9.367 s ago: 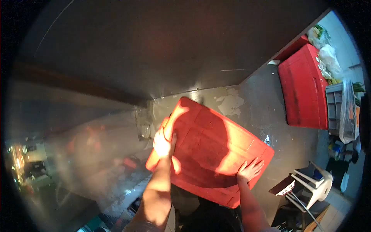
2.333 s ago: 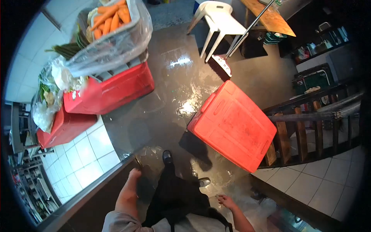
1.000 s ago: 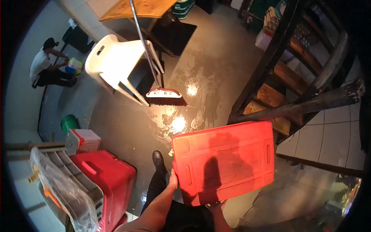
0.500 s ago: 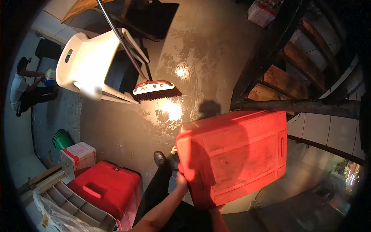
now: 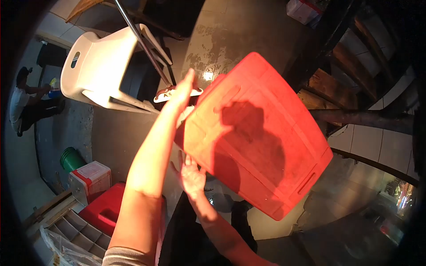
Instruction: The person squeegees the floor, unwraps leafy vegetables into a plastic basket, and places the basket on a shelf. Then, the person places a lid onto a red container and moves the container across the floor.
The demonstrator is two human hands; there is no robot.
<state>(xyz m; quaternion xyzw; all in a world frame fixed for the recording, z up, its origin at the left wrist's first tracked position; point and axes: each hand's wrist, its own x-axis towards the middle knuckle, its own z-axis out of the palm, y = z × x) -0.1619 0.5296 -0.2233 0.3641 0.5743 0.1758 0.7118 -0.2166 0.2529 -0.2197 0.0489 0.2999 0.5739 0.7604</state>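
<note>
A large red plastic box (image 5: 266, 146) fills the centre right, turned so that one corner points up, with a head-shaped shadow on its face. My left hand (image 5: 187, 88) is raised at the box's upper left side, its fingers stretched out beside the broom head. Below it, my right hand (image 5: 193, 176) lies palm up at the box's lower left edge, fingers apart. Neither hand wraps round the box; whether the fingertips touch it, I cannot tell. The box's underside is hidden.
A white plastic chair (image 5: 106, 66) and a broom (image 5: 166, 92) stand at the upper left. Another red box (image 5: 104, 208), a grey crate (image 5: 80, 230), a red-and-white box (image 5: 91, 177) and a green bucket (image 5: 72, 159) are lower left. Wooden stairs (image 5: 328, 88) rise right. A person (image 5: 26, 99) crouches far left.
The red box has turned, with its upper corner now higher. My left hand has moved up along its side and opened. My right hand has come from the bottom edge to the lower left edge.
</note>
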